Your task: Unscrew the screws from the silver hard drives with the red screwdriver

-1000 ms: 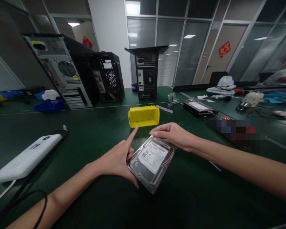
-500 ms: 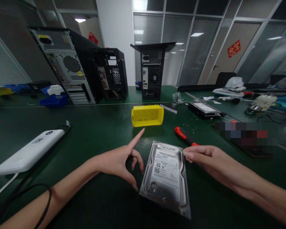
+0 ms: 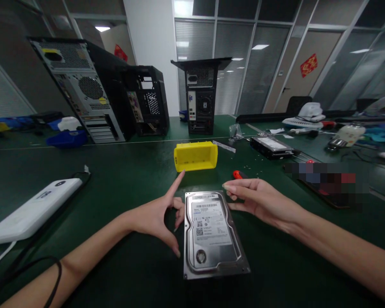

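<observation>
A silver hard drive [image 3: 211, 233] with a white printed label lies flat, label up, near the front middle. My left hand [image 3: 162, 216] is at its left side, thumb and index finger spread wide and the other fingers curled in. At the drive's far right corner is my right hand [image 3: 255, 196], thumb and fingertips pinched together just above the edge. Whether something small sits in that pinch I cannot make out. Behind the right hand shows the red and black handle end of a tool [image 3: 239, 175]; the rest is hidden.
A yellow bin [image 3: 195, 156] lies ahead of the drive, with small bits inside. Several computer cases, among them a black tower [image 3: 201, 98], stand at the back. Another hard drive [image 3: 272, 145] and scattered small pieces are at right. A white power strip [image 3: 40, 205] with cables lies left.
The hard drive has turned straighter and shifted left. My right hand has moved left with it and now covers most of the red and black handle. My left hand keeps its spread shape.
</observation>
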Motion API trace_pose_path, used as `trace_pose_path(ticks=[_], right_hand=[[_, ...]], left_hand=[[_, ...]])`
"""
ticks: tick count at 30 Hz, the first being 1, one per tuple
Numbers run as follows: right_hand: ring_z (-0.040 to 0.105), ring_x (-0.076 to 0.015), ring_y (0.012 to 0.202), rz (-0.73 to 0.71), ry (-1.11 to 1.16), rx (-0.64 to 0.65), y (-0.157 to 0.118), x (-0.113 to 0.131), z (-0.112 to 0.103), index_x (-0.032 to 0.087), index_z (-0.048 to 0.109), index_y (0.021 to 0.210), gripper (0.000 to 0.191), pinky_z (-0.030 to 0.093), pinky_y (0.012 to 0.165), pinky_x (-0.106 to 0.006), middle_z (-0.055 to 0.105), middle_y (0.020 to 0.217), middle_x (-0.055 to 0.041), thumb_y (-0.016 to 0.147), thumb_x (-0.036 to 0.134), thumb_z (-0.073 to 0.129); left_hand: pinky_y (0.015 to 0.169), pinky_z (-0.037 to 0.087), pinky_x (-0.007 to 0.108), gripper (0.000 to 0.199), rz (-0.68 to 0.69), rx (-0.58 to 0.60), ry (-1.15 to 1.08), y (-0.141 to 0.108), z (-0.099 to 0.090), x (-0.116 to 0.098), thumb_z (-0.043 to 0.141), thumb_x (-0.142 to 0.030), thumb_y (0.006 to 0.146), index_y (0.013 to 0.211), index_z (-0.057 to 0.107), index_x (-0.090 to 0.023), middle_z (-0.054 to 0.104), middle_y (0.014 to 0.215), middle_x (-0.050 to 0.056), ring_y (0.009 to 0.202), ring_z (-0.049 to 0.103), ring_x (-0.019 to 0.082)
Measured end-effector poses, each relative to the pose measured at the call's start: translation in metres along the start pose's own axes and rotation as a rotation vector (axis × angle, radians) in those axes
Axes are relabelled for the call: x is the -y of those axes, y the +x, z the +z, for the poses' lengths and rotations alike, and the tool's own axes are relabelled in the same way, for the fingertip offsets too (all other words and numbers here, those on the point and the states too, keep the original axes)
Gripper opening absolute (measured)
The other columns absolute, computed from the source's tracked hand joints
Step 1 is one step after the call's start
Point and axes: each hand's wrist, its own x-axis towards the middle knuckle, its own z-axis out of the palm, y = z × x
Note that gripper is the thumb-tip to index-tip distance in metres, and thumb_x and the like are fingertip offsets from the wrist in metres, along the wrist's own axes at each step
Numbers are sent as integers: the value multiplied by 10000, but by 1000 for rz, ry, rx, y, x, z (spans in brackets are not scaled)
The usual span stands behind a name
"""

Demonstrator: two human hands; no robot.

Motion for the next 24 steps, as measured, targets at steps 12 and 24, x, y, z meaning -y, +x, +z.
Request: trace_pose_path(ticks=[12,24], right_hand=[[620,-139,705,-211,-849,-113,20,-7,-17,135,734,927,203,512,657,-301,714,874,-60,821,261,615],[609,-142,688,-311,-998,-55,23,-6,-30,108,700,970,234,516,667,-311,683,911,-79,856,253,556]], left_hand=[[939,363,401,1016,-226,-17,301,-3,-19,-7,831,-381,645,1466,235,-320,575,1122,17,1071,515,255],[916,375,358,940,-186,-39,221,-2,-10,0,823,-343,664,1430,280,-325,579,1041,-25,982,536,197]])
